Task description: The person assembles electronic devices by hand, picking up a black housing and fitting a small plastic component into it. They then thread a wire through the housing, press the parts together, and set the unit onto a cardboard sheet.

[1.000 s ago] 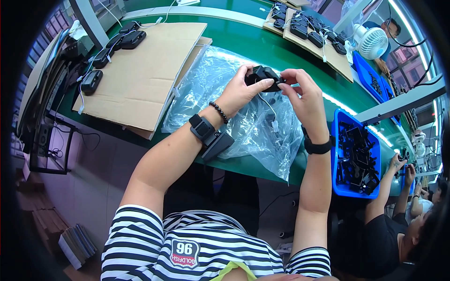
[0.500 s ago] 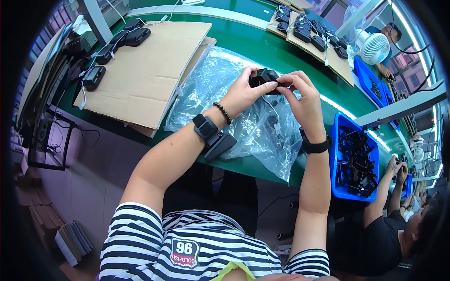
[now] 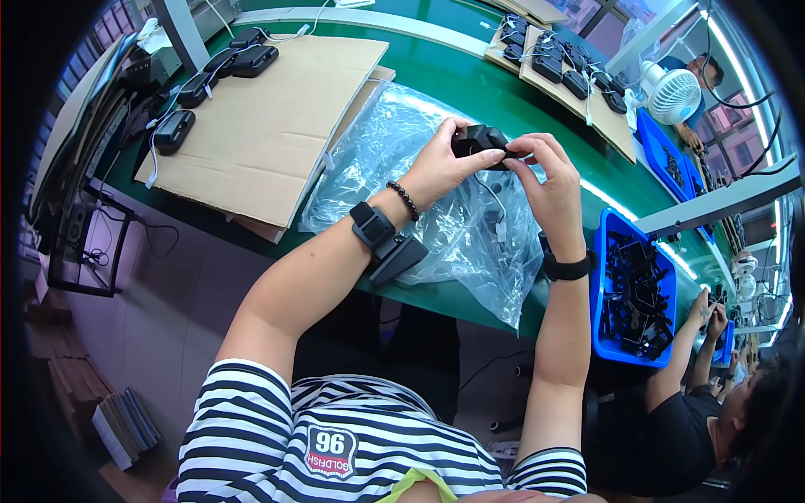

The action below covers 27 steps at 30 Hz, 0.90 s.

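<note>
Above the clear plastic bag [image 3: 419, 222] on the green table, my left hand [image 3: 438, 170] is wrapped round a black plastic device [image 3: 478, 139], its thumb across the near side. A white cable [image 3: 496, 201] hangs from the device down onto the bag, with a small light connector at its end. My right hand [image 3: 549, 174] pinches a small dark part at the device's right end. Whether that part is separate or belongs to the device is hidden by the fingertips.
At left, cardboard sheets [image 3: 268, 117] bear several black cabled devices [image 3: 173, 132]. A blue bin [image 3: 598, 323] of black parts stands at right. More devices lie on the far cardboard [image 3: 616, 130] near a white fan [image 3: 673, 95]. A co-worker [image 3: 692, 419] works at lower right.
The view has shifted slightly, so most things sit a little differently in the picture. Both hands keep their grip on the black device, the right fingers still pinching its right end.
</note>
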{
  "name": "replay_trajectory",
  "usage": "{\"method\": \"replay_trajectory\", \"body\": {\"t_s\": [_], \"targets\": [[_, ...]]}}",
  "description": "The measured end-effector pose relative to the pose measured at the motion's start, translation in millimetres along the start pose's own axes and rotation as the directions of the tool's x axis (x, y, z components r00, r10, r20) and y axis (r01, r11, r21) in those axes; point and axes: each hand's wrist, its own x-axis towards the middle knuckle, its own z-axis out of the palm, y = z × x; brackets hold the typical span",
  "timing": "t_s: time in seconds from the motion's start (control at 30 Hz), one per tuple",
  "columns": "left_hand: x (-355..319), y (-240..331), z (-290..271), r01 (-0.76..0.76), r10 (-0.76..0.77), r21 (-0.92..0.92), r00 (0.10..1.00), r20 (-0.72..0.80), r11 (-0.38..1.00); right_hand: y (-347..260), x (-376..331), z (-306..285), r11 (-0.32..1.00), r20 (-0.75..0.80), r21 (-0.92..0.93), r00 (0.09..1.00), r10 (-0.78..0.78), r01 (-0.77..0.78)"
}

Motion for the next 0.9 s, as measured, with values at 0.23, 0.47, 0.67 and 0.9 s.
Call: {"method": "replay_trajectory", "body": {"t_s": [0.23,0.47,0.67,0.9], "targets": [[2.3,-4.4,-1.1,-0.029,0.029,0.022,1.0,0.006,0.999,7.3,0.1,1.2,0.981,0.035,-0.162,0.994,-0.102,0.106],[3.9,-9.7,-4.6,-0.042,0.042,0.091,0.999,-0.001,0.995,6.0,-1.3,5.2,0.999,0.023,-0.001,0.999,0.039,-0.039],[3.8,-5.5,-1.8,-0.063,0.06,0.073,0.997,0.041,0.995,9.2,-3.4,4.9,0.999,-0.014,-0.049,1.0,0.007,-0.008],[8.2,-14.1,-10.1,0.058,-0.058,0.063,0.998,-0.008,0.996,7.4,-5.5,4.5,0.939,-0.022,-0.335,0.996,-0.088,0.075]]}}
